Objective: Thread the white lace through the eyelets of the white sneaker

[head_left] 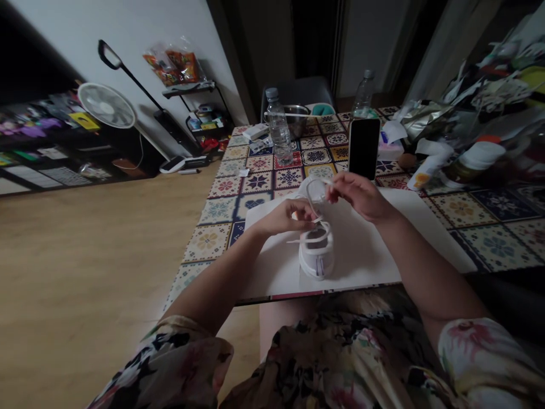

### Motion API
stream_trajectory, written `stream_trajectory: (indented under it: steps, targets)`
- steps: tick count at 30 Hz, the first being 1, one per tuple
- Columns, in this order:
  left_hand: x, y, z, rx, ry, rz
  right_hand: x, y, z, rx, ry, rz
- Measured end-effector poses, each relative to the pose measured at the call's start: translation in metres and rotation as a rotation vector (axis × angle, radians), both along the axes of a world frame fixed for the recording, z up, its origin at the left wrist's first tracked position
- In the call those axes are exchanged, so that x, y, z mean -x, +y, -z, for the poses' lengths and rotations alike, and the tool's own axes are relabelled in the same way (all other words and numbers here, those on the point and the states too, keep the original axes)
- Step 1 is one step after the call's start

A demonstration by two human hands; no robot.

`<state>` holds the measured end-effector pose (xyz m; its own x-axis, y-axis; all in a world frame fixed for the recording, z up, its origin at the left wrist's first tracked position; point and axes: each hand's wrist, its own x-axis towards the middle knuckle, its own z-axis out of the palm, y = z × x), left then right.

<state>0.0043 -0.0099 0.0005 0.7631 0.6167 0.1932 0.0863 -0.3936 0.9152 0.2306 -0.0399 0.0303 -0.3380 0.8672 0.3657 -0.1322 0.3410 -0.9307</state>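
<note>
A white shoe (315, 262) lies on a white sheet (361, 250) at the table's near edge, its heel towards me. My left hand (293, 217) is at the laced part of the shoe, thumb and fingers pinched on the lace close to the tongue. Above and to the right, my right hand (355, 196) pinches a white shoelace (310, 196), which curves in a loop down to the shoe. Another length of lace lies across the shoe opening. The exact grip of the left fingertips is partly hidden.
A phone (364, 149) stands upright behind my right hand. A water bottle (279, 128), a metal bowl (296, 120) and a second bottle (363, 94) stand farther back on the patterned tablecloth (221, 210). Several containers, including a white-lidded jar (479, 159), crowd the right side.
</note>
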Motion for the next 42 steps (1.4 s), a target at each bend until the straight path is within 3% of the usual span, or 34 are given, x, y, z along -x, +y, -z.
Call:
stream_trajectory:
  steps: [4,9,14,20,27,33,35,38,40,42]
  targets:
    - [-0.002,-0.001,0.001,0.096,-0.042,0.039,-0.002,0.006,0.006,-0.112,-0.408,-0.139]
    - [-0.003,-0.002,0.0,0.221,-0.223,0.079,-0.002,0.009,0.01,-0.238,-0.494,-0.281]
    - [-0.003,-0.003,0.002,0.363,-0.447,-0.06,-0.001,0.008,0.009,-0.255,-0.456,-0.343]
    - [0.001,0.001,-0.003,0.298,-0.647,-0.204,-0.006,0.003,0.003,-0.137,-0.264,-0.418]
    - [0.014,0.007,-0.015,0.243,-0.782,-0.401,-0.012,0.003,0.0,-0.116,0.038,-0.203]
    - [0.023,0.009,-0.009,0.203,-0.716,-0.514,-0.012,0.008,-0.002,0.045,0.166,-0.128]
    - [0.025,0.009,-0.007,0.244,-0.726,-0.47,-0.011,0.01,-0.001,0.108,0.222,-0.075]
    - [0.024,0.007,-0.008,0.345,-0.674,-0.238,-0.005,0.011,0.004,0.163,0.223,0.029]
    - [0.018,0.003,-0.008,0.421,-0.532,-0.076,0.002,0.009,0.009,0.169,0.158,0.079]
    - [0.008,-0.004,-0.008,0.478,-0.376,0.003,0.011,0.006,0.014,0.144,0.061,0.097]
